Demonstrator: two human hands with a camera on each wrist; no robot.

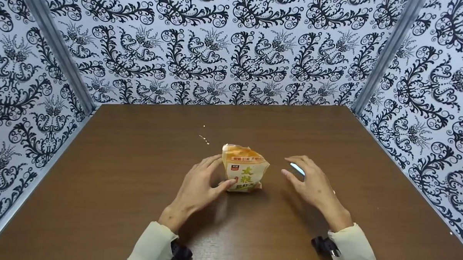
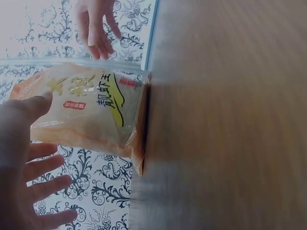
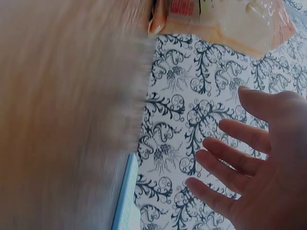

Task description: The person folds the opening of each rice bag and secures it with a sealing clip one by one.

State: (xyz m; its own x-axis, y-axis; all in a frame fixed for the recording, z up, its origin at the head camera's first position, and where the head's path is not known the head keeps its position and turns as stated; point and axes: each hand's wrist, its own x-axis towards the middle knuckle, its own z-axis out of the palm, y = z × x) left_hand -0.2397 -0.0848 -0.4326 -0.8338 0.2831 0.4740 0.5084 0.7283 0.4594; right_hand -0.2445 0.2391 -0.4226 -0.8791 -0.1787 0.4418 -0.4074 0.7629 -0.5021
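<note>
A small plastic bag of rice [image 1: 245,173], cream and orange with green lettering, stands upright on the brown table. My left hand [image 1: 200,183] is at its left side, thumb overlapping the front and fingertips by the left edge. In the left wrist view, the fingers [image 2: 48,189] of that hand spread out loosely beside the bag [image 2: 91,103]. To the right of the bag, and apart from it, my right hand [image 1: 312,183] hovers with thumb and fingers parted and nothing between them. The right wrist view shows its relaxed fingers [image 3: 235,163] below the bag [image 3: 230,21].
A flat light-blue thing [image 1: 297,169] lies on the table, partly hidden by the right hand. A few white specks [image 1: 204,138] lie behind the bag to the left. Patterned black-and-white walls [image 1: 234,49] enclose the table [image 1: 138,142] at the back and sides.
</note>
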